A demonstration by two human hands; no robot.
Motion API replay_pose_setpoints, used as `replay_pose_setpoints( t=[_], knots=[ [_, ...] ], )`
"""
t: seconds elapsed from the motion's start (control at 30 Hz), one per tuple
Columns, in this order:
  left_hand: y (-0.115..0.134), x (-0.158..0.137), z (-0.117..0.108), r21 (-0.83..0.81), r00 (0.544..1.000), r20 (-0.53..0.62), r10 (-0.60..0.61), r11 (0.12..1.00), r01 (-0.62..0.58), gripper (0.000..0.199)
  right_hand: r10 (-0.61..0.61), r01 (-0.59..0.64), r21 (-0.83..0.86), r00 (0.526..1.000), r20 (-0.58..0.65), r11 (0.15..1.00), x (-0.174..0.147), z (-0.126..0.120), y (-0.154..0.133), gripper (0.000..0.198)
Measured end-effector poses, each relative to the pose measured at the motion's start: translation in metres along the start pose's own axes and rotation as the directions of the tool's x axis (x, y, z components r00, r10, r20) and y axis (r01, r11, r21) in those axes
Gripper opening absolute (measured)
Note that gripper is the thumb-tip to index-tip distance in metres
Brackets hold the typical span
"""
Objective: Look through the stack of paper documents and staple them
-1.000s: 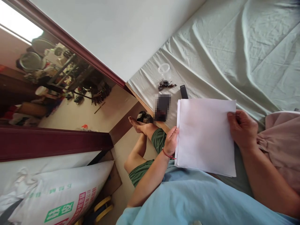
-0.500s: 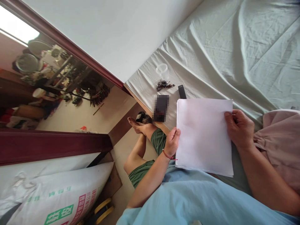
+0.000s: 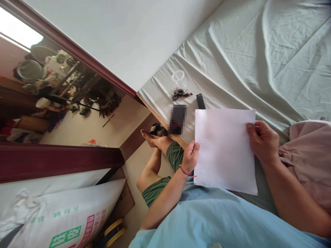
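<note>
I hold a stack of blank white paper (image 3: 223, 148) in front of me above the bed. My left hand (image 3: 190, 156), with a red string at the wrist, grips the stack's left edge. My right hand (image 3: 262, 141) pinches its right edge, thumb on top. The sheets lie flat and roughly square. Just beyond the paper on the pale green bedsheet (image 3: 245, 62) lie a black remote (image 3: 200, 101), a dark phone (image 3: 177, 119), a bunch of keys (image 3: 181, 93) and a clear plastic cup (image 3: 178, 76).
A pink cloth (image 3: 310, 155) lies at the right on the bed. My legs in green shorts (image 3: 160, 168) hang over the bed edge above the floor. A printed white sack (image 3: 64, 213) sits at lower left, a doorway with cluttered shelves (image 3: 64, 89) beyond.
Both hands drew the paper stack slightly left and squared it; the left thumb now curls a little further over the left edge.
</note>
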State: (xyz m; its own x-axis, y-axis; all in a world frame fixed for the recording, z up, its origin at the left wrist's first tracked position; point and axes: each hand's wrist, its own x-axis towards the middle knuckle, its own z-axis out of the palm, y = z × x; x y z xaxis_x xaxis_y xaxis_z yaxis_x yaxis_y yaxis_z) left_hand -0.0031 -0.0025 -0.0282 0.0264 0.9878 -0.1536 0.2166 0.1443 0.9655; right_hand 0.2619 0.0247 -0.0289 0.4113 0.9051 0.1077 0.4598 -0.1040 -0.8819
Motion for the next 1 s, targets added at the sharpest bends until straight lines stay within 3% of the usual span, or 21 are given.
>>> replay_pose_setpoints(
  t=[0.13,0.27,0.33,0.43,0.6,0.7,0.83,0.93,1.0],
  knots=[
    [0.002,-0.004,0.002,0.049,0.999,-0.045,0.009,0.999,-0.006,0.05,-0.056,0.051,-0.103,0.998,-0.039,0.993,0.003,0.002,0.005,0.028],
    [0.009,-0.01,0.005,0.123,0.997,-0.021,0.077,0.99,-0.074,0.049,-0.288,0.25,-0.268,0.951,-0.113,0.93,0.009,-0.001,0.006,0.058],
    [0.011,-0.011,0.005,0.151,0.99,-0.009,0.139,0.979,-0.136,0.05,-0.388,0.341,-0.34,0.918,-0.077,0.876,0.011,-0.004,0.003,0.048],
    [0.012,-0.011,0.003,0.195,0.977,0.017,0.214,0.957,-0.213,0.053,-0.443,0.42,-0.361,0.896,0.023,0.832,0.011,-0.007,-0.005,0.025],
    [0.008,-0.01,-0.003,0.205,0.983,0.009,0.184,0.962,-0.182,0.049,-0.386,0.385,-0.31,0.921,0.06,0.869,0.01,-0.01,-0.011,0.022],
    [0.007,-0.008,-0.007,0.188,0.99,0.003,0.139,0.973,-0.137,0.047,-0.296,0.345,-0.305,0.935,0.197,0.888,0.013,-0.018,-0.006,0.023],
    [0.006,-0.006,-0.011,0.203,0.994,-0.001,0.109,0.973,-0.106,0.045,-0.185,0.369,-0.41,0.887,0.423,0.834,0.029,-0.043,0.0,0.025],
    [0.009,-0.008,-0.012,0.245,0.988,0.026,0.149,0.958,-0.151,0.042,-0.099,0.413,-0.431,0.804,0.586,0.802,0.046,-0.063,-0.017,0.023],
    [0.015,-0.01,-0.013,0.271,0.979,0.067,0.195,0.94,-0.206,0.039,-0.131,0.404,-0.41,0.824,0.551,0.818,0.057,-0.067,-0.04,0.034]
  ],
)
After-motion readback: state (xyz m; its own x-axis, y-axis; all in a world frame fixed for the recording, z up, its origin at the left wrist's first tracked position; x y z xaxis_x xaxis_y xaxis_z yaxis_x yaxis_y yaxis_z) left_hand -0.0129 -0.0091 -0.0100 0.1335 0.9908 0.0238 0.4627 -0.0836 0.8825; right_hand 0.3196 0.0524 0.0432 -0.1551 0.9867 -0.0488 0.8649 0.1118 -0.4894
